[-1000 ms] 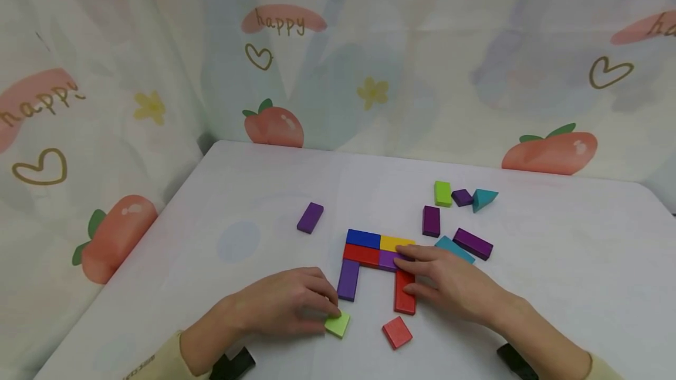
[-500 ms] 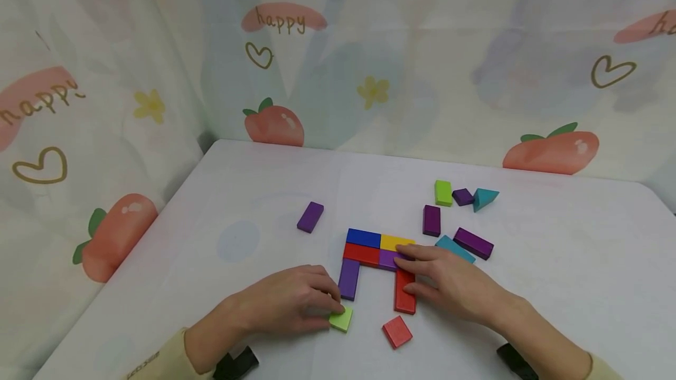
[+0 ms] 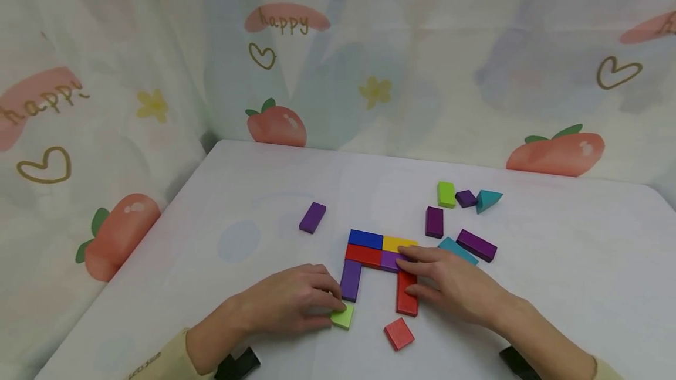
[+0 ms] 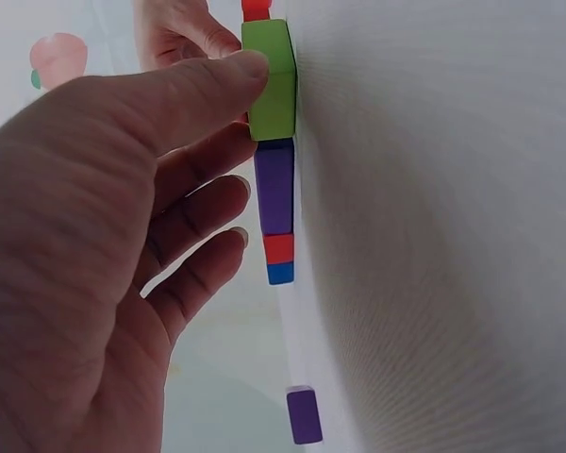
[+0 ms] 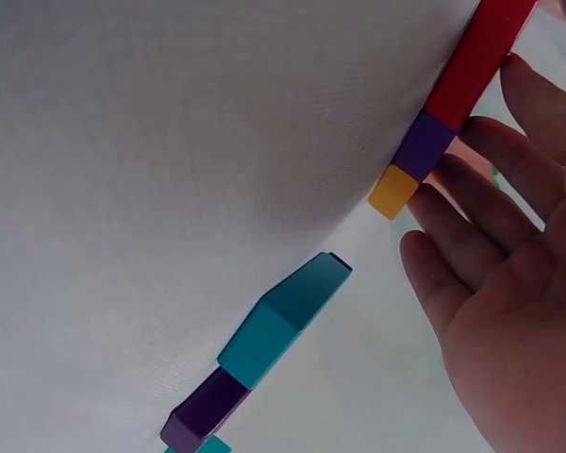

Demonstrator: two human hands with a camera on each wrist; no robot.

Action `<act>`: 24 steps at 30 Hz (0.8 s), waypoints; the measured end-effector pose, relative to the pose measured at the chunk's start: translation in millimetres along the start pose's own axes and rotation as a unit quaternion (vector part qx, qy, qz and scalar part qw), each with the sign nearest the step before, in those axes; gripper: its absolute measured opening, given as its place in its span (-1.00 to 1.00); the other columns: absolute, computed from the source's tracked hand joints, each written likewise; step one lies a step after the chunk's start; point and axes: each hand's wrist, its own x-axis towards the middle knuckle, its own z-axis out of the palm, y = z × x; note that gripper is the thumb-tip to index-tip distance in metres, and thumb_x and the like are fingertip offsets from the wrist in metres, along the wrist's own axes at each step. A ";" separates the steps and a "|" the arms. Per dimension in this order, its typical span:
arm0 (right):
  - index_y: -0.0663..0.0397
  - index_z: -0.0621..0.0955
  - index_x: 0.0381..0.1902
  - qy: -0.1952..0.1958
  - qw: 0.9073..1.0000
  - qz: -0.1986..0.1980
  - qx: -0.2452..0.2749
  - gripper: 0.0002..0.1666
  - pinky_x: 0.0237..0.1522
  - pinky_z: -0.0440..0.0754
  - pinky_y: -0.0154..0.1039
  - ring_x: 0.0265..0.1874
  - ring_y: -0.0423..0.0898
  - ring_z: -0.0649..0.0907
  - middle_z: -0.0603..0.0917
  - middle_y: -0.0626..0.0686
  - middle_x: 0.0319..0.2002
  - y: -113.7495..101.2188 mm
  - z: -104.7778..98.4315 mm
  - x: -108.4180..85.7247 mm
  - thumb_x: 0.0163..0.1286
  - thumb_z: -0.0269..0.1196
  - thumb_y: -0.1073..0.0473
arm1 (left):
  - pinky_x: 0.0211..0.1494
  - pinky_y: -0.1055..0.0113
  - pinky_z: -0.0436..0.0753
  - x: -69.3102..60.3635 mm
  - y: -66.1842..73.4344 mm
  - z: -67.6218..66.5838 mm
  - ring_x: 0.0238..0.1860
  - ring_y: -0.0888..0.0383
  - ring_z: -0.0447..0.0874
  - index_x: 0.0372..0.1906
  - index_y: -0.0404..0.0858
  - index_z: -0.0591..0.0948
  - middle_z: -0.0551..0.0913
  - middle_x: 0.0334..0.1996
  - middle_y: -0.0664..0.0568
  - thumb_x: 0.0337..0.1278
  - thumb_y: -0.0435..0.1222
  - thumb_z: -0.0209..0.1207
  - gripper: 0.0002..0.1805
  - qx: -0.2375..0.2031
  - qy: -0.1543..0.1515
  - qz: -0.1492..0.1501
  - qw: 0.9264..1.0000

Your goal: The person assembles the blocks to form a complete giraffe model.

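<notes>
My left hand [image 3: 290,301] pinches a light green block [image 3: 343,318] between thumb and fingers, flat on the table. That block lies against or very close to the near end of an upright-running purple block [image 3: 351,281]. My right hand [image 3: 456,283] rests its fairly straight fingers on the right side of the arrangement, touching the yellow block [image 3: 393,243], the small purple block [image 3: 389,260] and the long red block [image 3: 406,304]. A blue block [image 3: 367,239] and another red block [image 3: 363,255] complete the upper rows. In the left wrist view the thumb covers part of the green block [image 4: 272,94].
A loose red square block [image 3: 399,333] lies nearest the front. One purple block [image 3: 313,217] is at the back left. Behind the right hand are a teal block [image 3: 457,250], purple blocks [image 3: 477,245], a green block [image 3: 446,194] and a teal triangular block [image 3: 488,200].
My left hand has slid the light green block a little away from me and to the right, up to the purple block's near end. The right hand has stayed in place.
</notes>
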 end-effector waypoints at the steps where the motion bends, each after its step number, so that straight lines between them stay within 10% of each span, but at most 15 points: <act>1: 0.09 0.63 0.27 0.000 1.000 0.000 0.000 -0.42 0.08 0.63 0.03 0.23 0.17 0.56 0.56 0.15 0.30 0.2 0.1 -0.1 0.34 0.42 0.02 | 0.19 0.57 0.45 0.2 0.0 0.0 0.04 0.33 0.54 0.03 -0.08 0.77 0.68 -0.03 0.21 0.26 -0.18 0.37 -0.73 0.001 0.000 0.001 1.000; 24: 0.12 0.65 0.24 0.005 1.000 -0.005 -0.009 -0.42 0.06 0.65 0.00 0.21 0.16 0.59 0.58 0.15 0.28 2.0 0.9 1.5 0.30 0.45 0.06 | 0.18 0.62 0.43 3.5 2.2 -0.1 0.03 0.35 0.54 0.05 -0.08 0.77 0.68 -0.05 0.20 0.26 -0.15 0.37 -0.71 0.028 -0.010 -0.022 0.999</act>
